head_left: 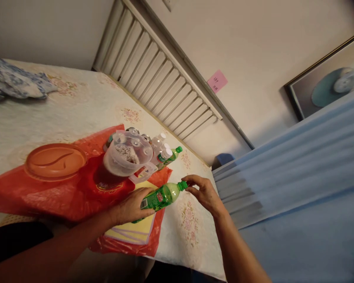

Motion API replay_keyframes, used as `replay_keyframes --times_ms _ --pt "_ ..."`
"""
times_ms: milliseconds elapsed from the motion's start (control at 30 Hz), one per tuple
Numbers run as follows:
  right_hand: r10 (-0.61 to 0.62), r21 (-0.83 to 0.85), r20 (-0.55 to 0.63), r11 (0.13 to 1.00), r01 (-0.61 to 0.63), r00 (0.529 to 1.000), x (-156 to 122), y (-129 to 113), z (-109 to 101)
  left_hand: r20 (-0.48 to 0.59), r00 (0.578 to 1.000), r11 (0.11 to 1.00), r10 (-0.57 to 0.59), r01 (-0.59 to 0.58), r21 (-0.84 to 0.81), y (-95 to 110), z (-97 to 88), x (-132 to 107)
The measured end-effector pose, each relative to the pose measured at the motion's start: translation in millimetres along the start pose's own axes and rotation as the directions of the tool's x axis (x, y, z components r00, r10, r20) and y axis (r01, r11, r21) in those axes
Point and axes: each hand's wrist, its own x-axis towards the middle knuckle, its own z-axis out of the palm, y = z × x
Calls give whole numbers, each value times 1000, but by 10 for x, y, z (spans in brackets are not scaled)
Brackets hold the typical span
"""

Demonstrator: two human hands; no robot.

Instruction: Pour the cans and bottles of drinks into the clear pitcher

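Flowery cloth [191,239] is spread out, and over the right edge of the red sheet [50,196] a green bottle [162,197] is held slanting, gripped low by the left hand [132,206], likely to keep it still while its cap [182,185] is pinched by the right hand [205,193].

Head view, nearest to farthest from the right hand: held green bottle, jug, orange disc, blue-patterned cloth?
1. Green bottle, in the left hand
2. Jug, left of the bottle
3. Orange disc, left of the jug
4. Blue-patterned cloth, far left
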Motion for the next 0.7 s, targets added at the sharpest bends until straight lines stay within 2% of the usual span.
replay_keyframes --times_ms 400,700 --pt "3 57 17 998 -4 1000 0 72 31 11 1000 999 -28 29 -29 -17 18 0" --pt "6 57 -43 998 -3 999 10 121 97 -6 1000 1000 -15 15 -28 18 11 -1"
